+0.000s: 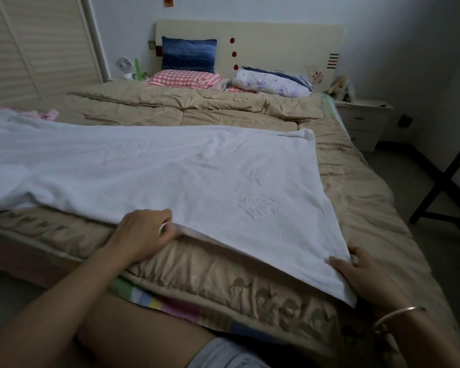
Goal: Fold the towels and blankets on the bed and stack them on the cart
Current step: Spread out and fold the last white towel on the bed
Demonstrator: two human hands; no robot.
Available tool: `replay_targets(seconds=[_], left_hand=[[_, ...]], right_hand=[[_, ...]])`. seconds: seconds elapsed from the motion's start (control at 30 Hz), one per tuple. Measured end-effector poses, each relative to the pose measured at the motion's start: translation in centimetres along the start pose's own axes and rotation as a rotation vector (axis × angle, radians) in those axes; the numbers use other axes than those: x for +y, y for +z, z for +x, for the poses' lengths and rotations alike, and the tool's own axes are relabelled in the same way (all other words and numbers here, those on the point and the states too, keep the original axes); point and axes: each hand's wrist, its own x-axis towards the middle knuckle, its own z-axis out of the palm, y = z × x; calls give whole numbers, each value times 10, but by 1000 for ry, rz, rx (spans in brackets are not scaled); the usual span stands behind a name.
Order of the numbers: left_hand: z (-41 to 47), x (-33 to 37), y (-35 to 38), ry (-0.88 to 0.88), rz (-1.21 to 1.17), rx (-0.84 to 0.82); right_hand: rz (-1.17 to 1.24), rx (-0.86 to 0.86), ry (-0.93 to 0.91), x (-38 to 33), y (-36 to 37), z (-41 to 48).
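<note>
White towel [170, 168] — a big one — lies spread across the tan quilt [223, 110] on the bed [24, 251]. The left hand [144, 229] curls round its near edge — the right hand [361, 274] pinches the near corner, thumb on top. A thin bangle [398, 314] sits on that wrist.

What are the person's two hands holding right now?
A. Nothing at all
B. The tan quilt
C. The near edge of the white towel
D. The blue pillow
C: the left hand grips the near edge of the white towel spread over the bed, and the right hand pinches its near right corner.
</note>
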Motion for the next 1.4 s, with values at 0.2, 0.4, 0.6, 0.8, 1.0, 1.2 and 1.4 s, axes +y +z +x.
replay_targets(seconds=[0.2, 0.4, 0.6, 0.8, 1.0, 1.2, 1.4], left_hand=[[-16, -2, -15, -95, 8, -411], [-12, 11, -24, -255, -143, -722], [-17, 6, -29, -511, -452, -541], [-20, -7, -28, -691, -323, -145], [-33, -62, -38, -903, -474, 193], [-50, -196, -38, -1157, -578, 402], [-39, -351, -52, -1331, -391, 510]], right_hand=[[-135, -45, -39, 3, -5, -3], [-315, -149, -13, 5, -14, -5], [-921, 196, -377, -39, 12, 5], [-741, -149, -648, -101, 162, 31], [-677, -533, -1001, -137, 297, -45], [-80, -346, -1164, -226, 344, -20], [-510, -303, -1023, -334, 475, 43]])
